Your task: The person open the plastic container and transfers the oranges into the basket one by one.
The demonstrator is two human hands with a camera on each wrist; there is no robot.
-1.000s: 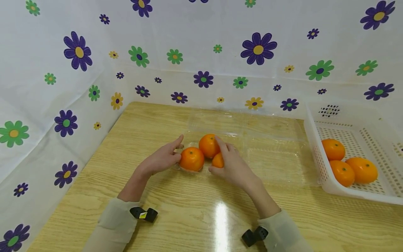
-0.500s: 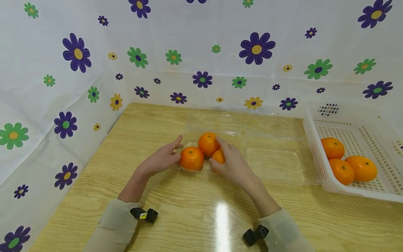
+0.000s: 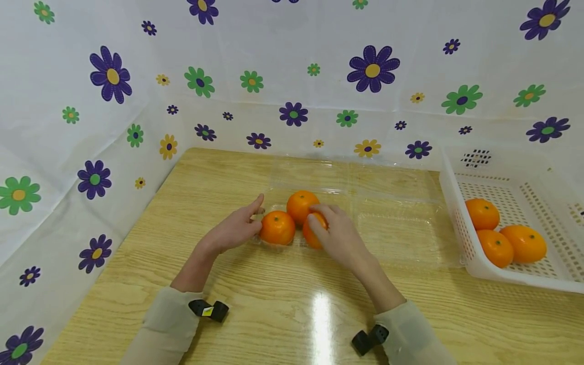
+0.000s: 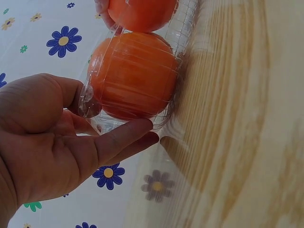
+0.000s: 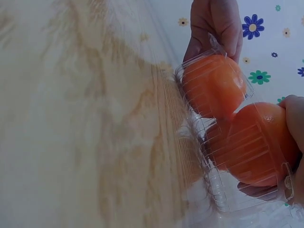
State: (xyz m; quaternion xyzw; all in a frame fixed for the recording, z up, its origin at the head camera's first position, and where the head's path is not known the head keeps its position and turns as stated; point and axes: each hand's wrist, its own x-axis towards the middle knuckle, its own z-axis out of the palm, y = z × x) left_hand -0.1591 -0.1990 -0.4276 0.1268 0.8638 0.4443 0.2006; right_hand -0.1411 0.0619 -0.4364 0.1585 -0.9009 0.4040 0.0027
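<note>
Three mandarins sit together in a clear plastic clamshell container [image 4: 174, 102] on the table: a left one [image 3: 277, 228], a back one [image 3: 302, 207], and a right one [image 3: 314, 234] partly covered by fingers. My left hand [image 3: 234, 230] holds the container's left end. In the left wrist view, the thumb is at its rim and the fingers lie along the outside. My right hand [image 3: 339, 235] grips the right mandarin, thumb on top and fingers over its far side. In the right wrist view that mandarin [image 5: 259, 142] rests within the container wall, against its neighbour.
To the right stands a white perforated basket [image 3: 524, 281] holding three more mandarins [image 3: 523, 244]. A second clear clamshell container [image 3: 397, 238] lies between it and the right hand. Both clear lids [image 3: 310, 175] lean back towards the flowered cloth [image 3: 274, 50] behind the wooden table [image 3: 255, 314].
The right hand's thumb and fingers have shifted up over the right mandarin, and more of that fruit now shows. The left hand stays at the container's end.
</note>
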